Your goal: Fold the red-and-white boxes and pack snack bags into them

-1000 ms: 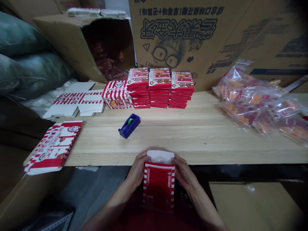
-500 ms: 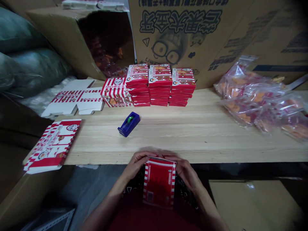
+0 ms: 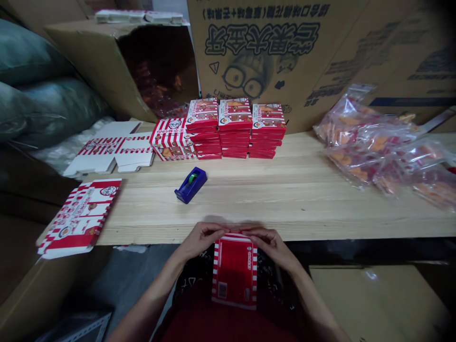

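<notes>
A small red box with striped red-and-white edges (image 3: 235, 270) lies at the front edge of the table, its red printed face with a barcode toward me. My left hand (image 3: 204, 237) is closed on its upper left edge, thumb on top. At the upper right edge, my right hand (image 3: 269, 242) grips it the same way, with the thumb pressed near the top. The far end of the box is partly hidden by my fingers. Beyond my hands, a blue tape dispenser (image 3: 191, 185) with a green core stands on the table.
Stacked red-and-white boxes (image 3: 235, 128) stand at the back of the wooden table (image 3: 302, 204). Flat unfolded cartons (image 3: 135, 152) and a pile of flat cartons (image 3: 81, 213) lie at left. Clear bags of orange pieces (image 3: 370, 137) are heaped at right. An open carton (image 3: 85, 61) stands behind.
My thumbs have moved inward over the top edge of the box, and its top end now looks flatter. The view has shifted slightly.
</notes>
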`<action>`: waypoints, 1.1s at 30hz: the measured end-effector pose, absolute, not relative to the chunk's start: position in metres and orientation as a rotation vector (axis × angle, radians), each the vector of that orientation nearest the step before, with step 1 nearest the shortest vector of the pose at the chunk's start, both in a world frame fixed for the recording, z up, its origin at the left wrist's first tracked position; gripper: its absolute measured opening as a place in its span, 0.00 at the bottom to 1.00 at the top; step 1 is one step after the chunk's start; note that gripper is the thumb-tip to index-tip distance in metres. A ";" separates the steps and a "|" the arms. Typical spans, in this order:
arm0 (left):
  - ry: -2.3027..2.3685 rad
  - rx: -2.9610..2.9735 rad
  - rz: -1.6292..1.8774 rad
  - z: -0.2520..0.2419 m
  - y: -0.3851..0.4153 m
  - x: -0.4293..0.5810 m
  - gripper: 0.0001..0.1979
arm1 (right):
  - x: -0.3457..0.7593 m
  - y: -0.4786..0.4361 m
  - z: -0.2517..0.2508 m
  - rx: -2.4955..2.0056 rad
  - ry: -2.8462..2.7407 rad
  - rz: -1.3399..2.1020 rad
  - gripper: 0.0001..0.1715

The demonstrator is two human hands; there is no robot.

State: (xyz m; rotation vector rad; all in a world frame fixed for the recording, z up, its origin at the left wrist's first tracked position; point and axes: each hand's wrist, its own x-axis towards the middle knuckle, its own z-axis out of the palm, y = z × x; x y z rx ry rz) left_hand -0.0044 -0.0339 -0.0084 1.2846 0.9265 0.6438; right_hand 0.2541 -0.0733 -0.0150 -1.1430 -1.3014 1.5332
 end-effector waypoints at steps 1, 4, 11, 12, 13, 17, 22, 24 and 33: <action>0.906 1.319 0.615 -0.001 -0.030 -0.005 0.13 | 0.255 -0.069 -0.008 -1.122 -1.339 1.546 0.13; 0.846 1.404 0.541 0.014 -0.018 -0.002 0.12 | 0.255 -0.056 0.005 -1.057 -1.393 1.597 0.10; 0.810 1.515 0.449 0.003 0.003 0.004 0.16 | 0.258 -0.033 -0.015 -1.133 -1.323 1.751 0.18; 0.823 1.542 0.430 0.000 0.005 0.004 0.16 | 0.258 -0.032 -0.018 -1.156 -1.299 1.765 0.18; 0.835 1.560 0.415 -0.003 0.007 0.004 0.16 | 0.259 -0.031 -0.020 -1.173 -1.280 1.774 0.19; 0.860 1.555 0.408 -0.008 0.005 0.005 0.15 | 0.257 -0.035 -0.021 -1.187 -1.196 1.778 0.17; 0.876 1.495 0.485 -0.014 -0.007 0.004 0.12 | 0.247 -0.060 -0.020 -1.136 -0.964 1.797 0.16; 0.856 1.490 0.500 -0.012 -0.012 0.002 0.12 | 0.243 -0.071 -0.020 -1.138 -0.956 1.759 0.18; 0.698 1.789 0.458 0.028 -0.031 -0.011 0.21 | 0.253 -0.095 -0.010 -1.216 -1.500 1.378 0.23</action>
